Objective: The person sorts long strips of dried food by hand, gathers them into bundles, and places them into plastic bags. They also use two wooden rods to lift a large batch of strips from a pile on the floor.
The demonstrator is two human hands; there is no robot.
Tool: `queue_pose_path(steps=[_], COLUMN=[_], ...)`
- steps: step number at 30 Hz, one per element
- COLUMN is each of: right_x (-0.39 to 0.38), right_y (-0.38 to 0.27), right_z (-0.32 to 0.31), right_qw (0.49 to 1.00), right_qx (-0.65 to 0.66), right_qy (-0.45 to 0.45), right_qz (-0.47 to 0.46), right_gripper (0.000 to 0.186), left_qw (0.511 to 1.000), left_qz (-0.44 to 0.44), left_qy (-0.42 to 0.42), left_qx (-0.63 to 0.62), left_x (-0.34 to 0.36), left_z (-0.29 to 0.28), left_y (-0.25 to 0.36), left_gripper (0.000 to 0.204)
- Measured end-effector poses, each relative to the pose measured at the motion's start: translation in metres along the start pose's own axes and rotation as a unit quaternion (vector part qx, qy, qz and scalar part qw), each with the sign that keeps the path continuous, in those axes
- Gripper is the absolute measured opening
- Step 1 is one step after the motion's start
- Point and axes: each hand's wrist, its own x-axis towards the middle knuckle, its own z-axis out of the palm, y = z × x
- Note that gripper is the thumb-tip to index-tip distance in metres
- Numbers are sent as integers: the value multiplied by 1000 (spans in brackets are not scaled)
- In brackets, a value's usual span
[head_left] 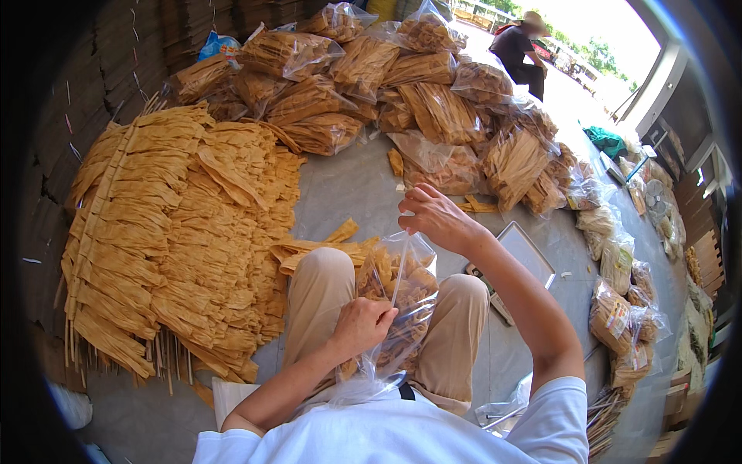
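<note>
At your far left, a broad pile of yellow dried sheets covers the floor. Loose yellow strips lie beside your left knee; shifting that leg may crush them. Your left hand is curled, fingers closed on the lower part of a pale band. Whether this is a tie or a bag edge cannot be told. The clear bag, filled with yellow pieces, sits between your knees; parting them may let it slump. Your right hand pinches the band's upper end; excess pull may tear the film or slip the grip. A shallow tray lies beyond your right knee, where a dropping forearm may strike it.
</note>
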Motion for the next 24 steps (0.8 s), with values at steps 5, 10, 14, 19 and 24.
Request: queue_pose_path(steps=[5, 10, 14, 19, 24], right_x=[2, 2, -5, 4, -14], right_y=[20, 33, 44, -2, -70], right_z=[4, 3, -7, -24, -10], right_qw=[999, 997, 984, 940, 884], right_qx=[-35, -58, -86, 57, 214], right_qy=[21, 14, 62, 21, -154], right_qz=[14, 41, 144, 335, 386], right_gripper=[7, 10, 10, 32, 59], left_qw=[1000, 1000, 1000, 999, 996], left_qz=[18, 8, 10, 1, 19], left_qy=[19, 14, -6, 5, -4], left_qx=[-14, -17, 4, 34, 86], left_x=[2, 1, -5, -12, -10], left_z=[2, 1, 4, 12, 15], left_y=[-1, -1, -3, -10, -3], left_gripper=[27, 27, 26, 24, 23])
